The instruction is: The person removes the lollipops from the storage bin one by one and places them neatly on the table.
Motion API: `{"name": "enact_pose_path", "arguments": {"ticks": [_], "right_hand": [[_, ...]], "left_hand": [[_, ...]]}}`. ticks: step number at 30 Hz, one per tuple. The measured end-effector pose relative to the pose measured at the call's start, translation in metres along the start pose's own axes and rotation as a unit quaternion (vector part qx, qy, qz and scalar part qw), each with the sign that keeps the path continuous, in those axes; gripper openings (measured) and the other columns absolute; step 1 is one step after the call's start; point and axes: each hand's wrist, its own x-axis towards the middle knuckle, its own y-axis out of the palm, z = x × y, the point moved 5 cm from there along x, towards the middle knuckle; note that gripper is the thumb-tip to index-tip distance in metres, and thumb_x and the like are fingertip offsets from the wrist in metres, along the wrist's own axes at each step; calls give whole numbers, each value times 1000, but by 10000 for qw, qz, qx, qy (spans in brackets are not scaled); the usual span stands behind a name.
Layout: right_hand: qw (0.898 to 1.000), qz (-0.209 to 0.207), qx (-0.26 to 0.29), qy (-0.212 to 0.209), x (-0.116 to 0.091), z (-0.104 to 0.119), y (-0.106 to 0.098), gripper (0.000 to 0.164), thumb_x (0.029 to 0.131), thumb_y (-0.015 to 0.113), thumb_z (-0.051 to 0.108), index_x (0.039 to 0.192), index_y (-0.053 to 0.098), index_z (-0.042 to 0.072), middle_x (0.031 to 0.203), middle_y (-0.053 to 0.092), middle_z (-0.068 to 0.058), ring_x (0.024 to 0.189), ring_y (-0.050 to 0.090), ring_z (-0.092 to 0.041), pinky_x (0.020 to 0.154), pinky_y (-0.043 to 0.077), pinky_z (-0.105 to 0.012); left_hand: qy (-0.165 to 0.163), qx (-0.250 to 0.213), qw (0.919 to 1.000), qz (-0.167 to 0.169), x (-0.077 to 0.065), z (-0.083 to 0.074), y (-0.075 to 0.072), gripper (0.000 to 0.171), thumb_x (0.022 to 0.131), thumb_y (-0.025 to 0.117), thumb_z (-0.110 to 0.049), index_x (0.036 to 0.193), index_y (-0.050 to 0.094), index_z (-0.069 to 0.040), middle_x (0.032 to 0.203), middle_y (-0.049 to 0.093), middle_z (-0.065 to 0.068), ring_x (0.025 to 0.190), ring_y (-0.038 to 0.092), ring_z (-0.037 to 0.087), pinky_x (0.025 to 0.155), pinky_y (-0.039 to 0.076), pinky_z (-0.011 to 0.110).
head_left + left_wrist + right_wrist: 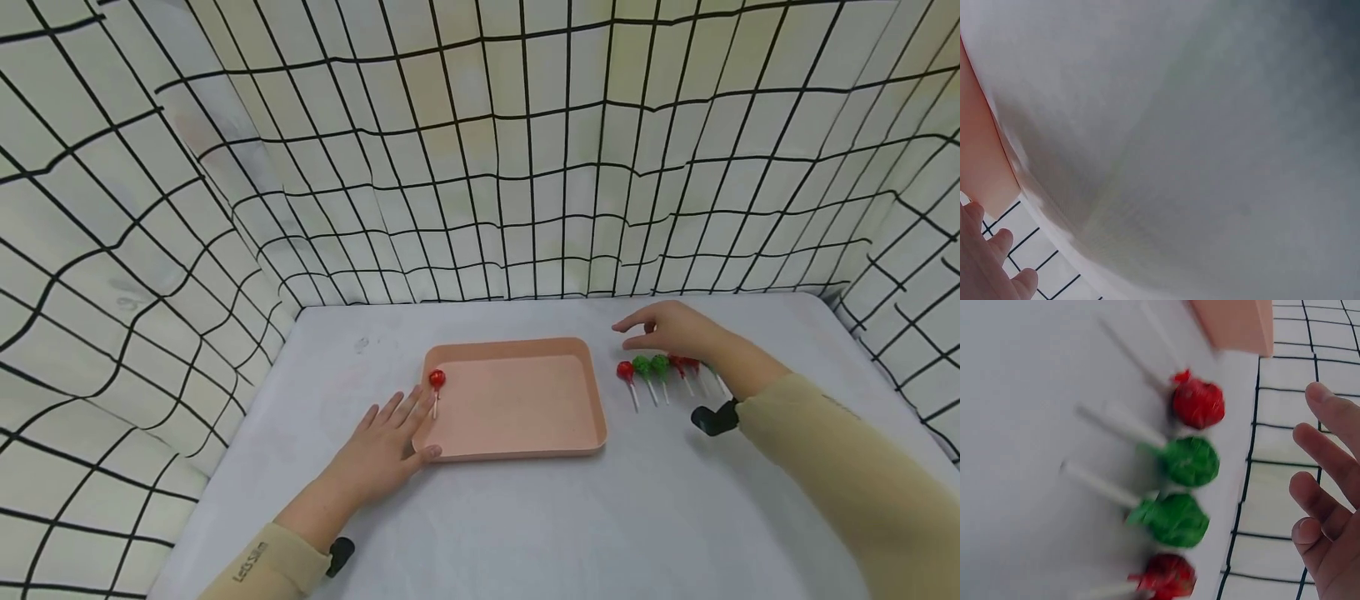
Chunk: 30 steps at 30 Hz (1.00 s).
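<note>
A pink tray (pixel 517 408) lies on the white table, with one red lollipop (pixel 437 379) in it by the left wall. My left hand (pixel 386 450) rests at the tray's left edge, fingers spread and straight. To the right of the tray is a row of lollipops: a red lollipop (pixel 626 372), two green ones (pixel 1190 461), then more red ones (pixel 1169 574). Over this row hangs my right hand (pixel 671 329), fingers loosely bent and holding nothing. It partly hides the row's right end. In the right wrist view its fingertips (pixel 1319 392) are apart from the candy.
Black wire grid panels (pixel 525 167) backed with pale sheeting stand along the back and both sides of the table (pixel 540 525). Each wrist carries a small black device (pixel 715 417) at the sleeve's cuff.
</note>
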Motion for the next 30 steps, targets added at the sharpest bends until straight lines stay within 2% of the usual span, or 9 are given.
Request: {"name": "enact_pose_path", "arguments": {"ticks": [7, 11, 20, 30], "right_hand": [[9996, 14, 238, -179, 14, 24, 9, 39, 90, 75, 33, 127, 71, 21, 110, 69, -1, 85, 54, -20, 69, 48, -32], [9991, 45, 378, -192, 22, 39, 14, 39, 89, 76, 31, 126, 71, 21, 113, 70, -1, 85, 53, -21, 67, 48, -32], [9978, 216, 609, -124, 38, 65, 32, 29, 91, 74, 28, 120, 74, 30, 113, 67, 5, 93, 52, -21, 72, 45, -33], [9963, 310, 614, -510, 53, 97, 44, 25, 89, 75, 30, 115, 76, 30, 108, 69, 8, 90, 54, -19, 75, 46, -33]], "left_hand": [[44, 33, 10000, -15, 1, -1, 0, 86, 94, 52, -63, 161, 15, -22, 166, 14, 2, 150, 16, 35, 117, 13, 62], [25, 37, 10000, -7, 3, 0, 1, 86, 94, 50, -64, 161, 13, -24, 166, 13, 0, 151, 15, 34, 118, 13, 60], [67, 67, 10000, 15, 2, -1, -1, 86, 94, 49, -66, 161, 15, -23, 166, 14, 1, 150, 16, 34, 118, 14, 61], [30, 64, 10000, 63, 2, 0, -1, 87, 93, 45, -69, 161, 13, -24, 166, 13, 0, 151, 16, 34, 118, 14, 60]]}}
